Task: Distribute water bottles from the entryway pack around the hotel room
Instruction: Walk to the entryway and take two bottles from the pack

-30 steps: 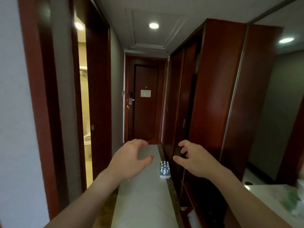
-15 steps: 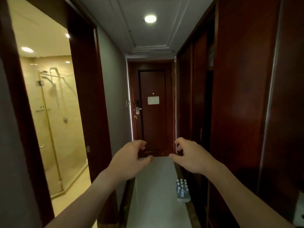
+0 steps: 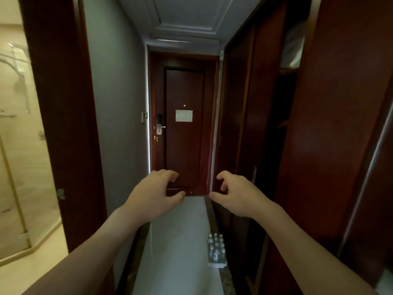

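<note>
We see a dark door at the end of the hall and a pale floor. Our left hand and right hand are up, fingers curled loosely, holding nothing. The pack of water bottles sits on the floor by the right wall, below our right hand and well apart from it.

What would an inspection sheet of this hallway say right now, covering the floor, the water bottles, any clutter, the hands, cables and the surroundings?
Surface: pale marble-look floor strip with a dark border runs to the door.
Job's things: shrink-wrapped pack of small clear water bottles stands on the floor at the strip's right edge, untouched.
Clutter: nothing seen.
Grippers: left hand and right hand both raised, empty, fingers curled open.
Cables: nothing seen.
Surroundings: dark red wooden entry door closed at the end, with a white notice and metal lock handle; glass shower enclosure on the left; dark red wooden wardrobe on the right.
</note>
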### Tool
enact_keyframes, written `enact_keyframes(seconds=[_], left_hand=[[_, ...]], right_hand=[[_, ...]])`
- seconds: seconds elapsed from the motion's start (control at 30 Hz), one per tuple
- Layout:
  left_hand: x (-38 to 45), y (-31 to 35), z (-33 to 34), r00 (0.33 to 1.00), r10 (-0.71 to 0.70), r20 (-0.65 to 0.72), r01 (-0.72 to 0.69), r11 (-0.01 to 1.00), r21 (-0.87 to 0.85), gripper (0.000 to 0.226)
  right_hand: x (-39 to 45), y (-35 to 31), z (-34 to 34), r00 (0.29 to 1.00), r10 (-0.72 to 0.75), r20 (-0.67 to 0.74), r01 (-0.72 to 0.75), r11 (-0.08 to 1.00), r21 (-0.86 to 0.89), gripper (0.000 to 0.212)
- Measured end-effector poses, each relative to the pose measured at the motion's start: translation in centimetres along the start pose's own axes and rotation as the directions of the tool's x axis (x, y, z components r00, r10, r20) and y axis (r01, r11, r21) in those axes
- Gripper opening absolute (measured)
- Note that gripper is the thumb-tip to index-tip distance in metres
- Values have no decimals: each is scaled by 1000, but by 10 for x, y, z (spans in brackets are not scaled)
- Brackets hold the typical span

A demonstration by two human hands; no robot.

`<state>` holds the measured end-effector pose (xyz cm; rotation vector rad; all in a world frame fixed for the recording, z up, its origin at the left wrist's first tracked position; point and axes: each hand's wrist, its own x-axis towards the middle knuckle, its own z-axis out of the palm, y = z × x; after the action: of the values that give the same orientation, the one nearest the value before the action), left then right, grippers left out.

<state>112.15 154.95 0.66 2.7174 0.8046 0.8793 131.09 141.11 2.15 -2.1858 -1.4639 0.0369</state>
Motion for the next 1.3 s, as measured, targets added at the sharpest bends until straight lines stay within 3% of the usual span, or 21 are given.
enact_keyframes(seconds=[0.17, 0.53, 0.83, 1.0, 1.3], left_hand=[[108, -56, 39, 999, 36, -18, -37, 998, -58, 56], [304, -133, 139, 989, 121, 81, -105, 979, -177, 56], [449, -186, 243, 984, 138, 116, -119, 980, -157, 57], [534, -216, 304, 978, 89, 189, -59, 985, -160, 57], [620, -260, 437, 931, 130, 342, -37, 963, -267, 49]], right_hand=[[111, 10, 13, 999, 31, 16, -30, 999, -36, 66], [299, 77, 47, 985, 169, -24, -170, 984, -50, 64], [461, 169, 94, 981, 193, -21, -193, 981, -16, 67], [557, 223, 121, 976, 218, 26, -219, 971, 93, 64], [634, 327, 192, 925, 359, 125, -374, 918, 129, 64]])
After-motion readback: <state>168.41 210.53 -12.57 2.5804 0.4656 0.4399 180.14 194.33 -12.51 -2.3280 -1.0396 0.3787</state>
